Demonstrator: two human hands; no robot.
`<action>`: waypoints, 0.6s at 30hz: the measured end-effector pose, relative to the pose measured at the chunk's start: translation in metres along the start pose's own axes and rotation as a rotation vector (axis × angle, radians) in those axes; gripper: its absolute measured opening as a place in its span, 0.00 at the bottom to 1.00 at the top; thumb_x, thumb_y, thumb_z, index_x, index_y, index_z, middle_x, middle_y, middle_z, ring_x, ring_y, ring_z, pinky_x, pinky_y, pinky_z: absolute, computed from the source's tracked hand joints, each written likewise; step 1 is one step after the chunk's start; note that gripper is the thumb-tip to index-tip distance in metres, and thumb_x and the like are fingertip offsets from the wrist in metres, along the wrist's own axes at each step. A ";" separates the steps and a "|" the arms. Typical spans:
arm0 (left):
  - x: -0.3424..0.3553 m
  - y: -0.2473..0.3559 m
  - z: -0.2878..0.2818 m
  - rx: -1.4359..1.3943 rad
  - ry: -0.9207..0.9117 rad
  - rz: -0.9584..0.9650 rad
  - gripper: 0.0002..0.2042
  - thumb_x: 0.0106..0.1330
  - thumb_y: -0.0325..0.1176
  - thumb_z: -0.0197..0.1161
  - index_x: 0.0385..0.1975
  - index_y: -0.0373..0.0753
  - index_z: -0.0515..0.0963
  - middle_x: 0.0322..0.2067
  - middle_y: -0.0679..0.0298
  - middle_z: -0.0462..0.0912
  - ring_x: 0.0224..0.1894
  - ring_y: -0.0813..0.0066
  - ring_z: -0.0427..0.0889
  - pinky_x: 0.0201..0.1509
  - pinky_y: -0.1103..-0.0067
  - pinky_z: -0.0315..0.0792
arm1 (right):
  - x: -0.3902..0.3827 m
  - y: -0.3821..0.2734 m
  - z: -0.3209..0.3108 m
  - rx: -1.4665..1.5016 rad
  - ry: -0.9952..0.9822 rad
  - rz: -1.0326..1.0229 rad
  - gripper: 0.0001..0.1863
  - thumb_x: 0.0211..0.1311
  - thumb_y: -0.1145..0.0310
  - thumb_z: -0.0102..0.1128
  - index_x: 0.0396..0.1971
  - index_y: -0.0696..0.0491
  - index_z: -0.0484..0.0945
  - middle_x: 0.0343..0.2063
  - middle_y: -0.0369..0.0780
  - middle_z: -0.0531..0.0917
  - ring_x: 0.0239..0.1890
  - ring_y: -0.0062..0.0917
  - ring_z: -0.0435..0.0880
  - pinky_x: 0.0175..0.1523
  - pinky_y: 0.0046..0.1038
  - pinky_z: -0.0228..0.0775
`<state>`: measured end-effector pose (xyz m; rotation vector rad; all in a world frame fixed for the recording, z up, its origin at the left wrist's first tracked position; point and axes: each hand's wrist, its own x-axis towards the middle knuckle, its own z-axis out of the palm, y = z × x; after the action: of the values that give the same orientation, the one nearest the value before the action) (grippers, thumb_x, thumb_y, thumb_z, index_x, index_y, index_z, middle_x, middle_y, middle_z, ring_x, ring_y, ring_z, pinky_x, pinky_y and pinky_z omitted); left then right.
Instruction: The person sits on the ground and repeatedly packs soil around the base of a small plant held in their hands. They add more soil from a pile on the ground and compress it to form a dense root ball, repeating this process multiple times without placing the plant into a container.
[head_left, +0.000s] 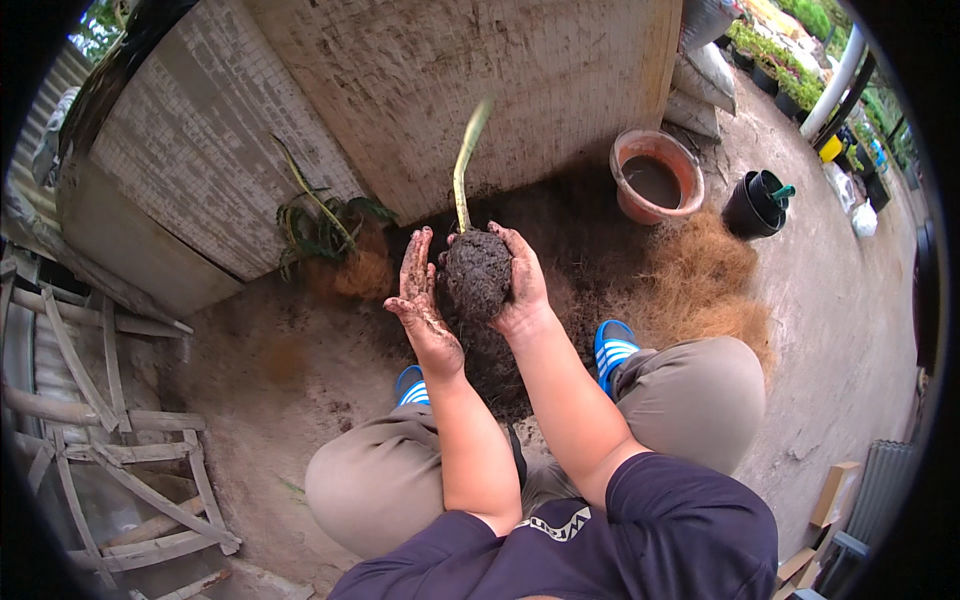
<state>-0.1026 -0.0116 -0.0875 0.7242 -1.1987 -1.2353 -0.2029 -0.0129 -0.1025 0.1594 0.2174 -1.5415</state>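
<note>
In the head view we see, on the right, a terracotta-coloured pot (627, 199), nested black pots (750, 210) and a heap of brown fibre (705, 275); on the left, a second plant (335, 221) leans near the boards (460, 70). Dark loose soil (580, 225) spreads beneath our hands. Between them sits a soil ball (477, 276) with one upright leaf (462, 170): our right hand (522, 283) cups its right side, while our left hand (425, 310) is spread, palm facing it; we cannot tell whether it touches.
</note>
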 end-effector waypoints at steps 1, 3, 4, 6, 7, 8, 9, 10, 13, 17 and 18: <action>0.000 0.000 0.003 -0.026 0.000 0.015 0.40 0.61 0.65 0.23 0.58 0.34 0.60 0.58 0.53 0.61 0.63 0.64 0.56 0.65 0.67 0.42 | 0.001 0.001 0.000 0.025 -0.018 0.031 0.20 0.60 0.59 0.43 0.37 0.62 0.73 0.31 0.47 0.80 0.32 0.38 0.80 0.40 0.38 0.74; -0.001 0.001 0.009 -0.076 0.002 0.045 0.41 0.61 0.65 0.23 0.57 0.32 0.60 0.58 0.52 0.62 0.63 0.63 0.57 0.65 0.69 0.44 | 0.001 0.003 -0.001 0.073 -0.054 0.094 0.20 0.59 0.58 0.43 0.36 0.61 0.74 0.31 0.47 0.80 0.32 0.38 0.80 0.41 0.37 0.74; -0.002 0.004 0.015 -0.117 0.029 0.033 0.42 0.61 0.65 0.23 0.56 0.30 0.60 0.57 0.50 0.63 0.62 0.63 0.58 0.65 0.71 0.46 | 0.001 0.004 0.001 0.064 -0.015 0.078 0.19 0.59 0.59 0.43 0.35 0.60 0.74 0.30 0.46 0.80 0.31 0.36 0.80 0.41 0.36 0.74; 0.000 0.008 0.021 -0.097 0.015 0.057 0.42 0.60 0.66 0.24 0.56 0.30 0.61 0.57 0.53 0.63 0.60 0.66 0.60 0.64 0.72 0.48 | 0.000 0.008 0.004 0.046 0.061 0.049 0.16 0.60 0.59 0.43 0.33 0.57 0.73 0.29 0.44 0.80 0.30 0.32 0.80 0.40 0.33 0.74; 0.000 0.009 0.024 -0.088 0.011 0.069 0.42 0.60 0.66 0.24 0.55 0.29 0.61 0.57 0.55 0.63 0.60 0.67 0.60 0.64 0.73 0.49 | -0.001 0.010 0.004 0.045 0.038 0.028 0.16 0.60 0.59 0.43 0.33 0.57 0.73 0.29 0.43 0.80 0.30 0.31 0.80 0.41 0.33 0.74; -0.001 0.009 0.026 -0.015 0.047 0.087 0.42 0.61 0.65 0.23 0.53 0.27 0.63 0.56 0.54 0.65 0.58 0.66 0.63 0.64 0.72 0.48 | -0.003 0.012 0.004 0.045 0.015 0.007 0.15 0.60 0.59 0.43 0.33 0.56 0.73 0.29 0.43 0.80 0.30 0.31 0.80 0.41 0.33 0.74; -0.001 0.008 0.026 0.025 0.058 0.097 0.42 0.62 0.64 0.23 0.52 0.27 0.65 0.55 0.54 0.66 0.58 0.66 0.64 0.64 0.72 0.48 | -0.004 0.014 0.004 0.045 -0.008 -0.013 0.15 0.61 0.59 0.43 0.33 0.55 0.73 0.29 0.42 0.80 0.31 0.30 0.80 0.41 0.32 0.74; -0.001 0.005 0.026 0.061 0.066 0.107 0.41 0.62 0.63 0.22 0.51 0.27 0.66 0.54 0.53 0.68 0.57 0.65 0.65 0.64 0.71 0.48 | -0.004 0.015 0.004 0.018 0.026 -0.032 0.14 0.61 0.60 0.43 0.33 0.54 0.73 0.29 0.40 0.79 0.30 0.29 0.79 0.40 0.32 0.74; -0.001 -0.001 0.028 0.180 0.122 0.159 0.40 0.65 0.59 0.22 0.48 0.24 0.68 0.48 0.49 0.72 0.53 0.62 0.70 0.62 0.71 0.55 | -0.006 0.018 0.006 0.013 0.106 -0.099 0.12 0.62 0.62 0.45 0.33 0.54 0.73 0.29 0.39 0.79 0.30 0.28 0.79 0.39 0.30 0.73; -0.003 0.005 0.035 0.136 0.169 0.133 0.39 0.65 0.59 0.24 0.49 0.22 0.65 0.47 0.45 0.72 0.52 0.61 0.70 0.59 0.71 0.61 | -0.014 0.020 0.010 -0.093 0.101 -0.206 0.10 0.62 0.65 0.47 0.34 0.55 0.74 0.29 0.38 0.79 0.31 0.25 0.79 0.40 0.27 0.73; -0.004 0.007 0.037 0.120 0.189 0.134 0.39 0.65 0.59 0.24 0.49 0.22 0.65 0.47 0.44 0.72 0.52 0.61 0.71 0.59 0.71 0.62 | -0.017 0.020 0.013 -0.117 0.083 -0.215 0.10 0.62 0.66 0.47 0.35 0.56 0.74 0.30 0.38 0.79 0.32 0.24 0.79 0.40 0.26 0.72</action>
<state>-0.1351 0.0007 -0.0724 0.8171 -1.1519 -0.9687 -0.1829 0.0009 -0.0870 0.1109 0.4004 -1.7326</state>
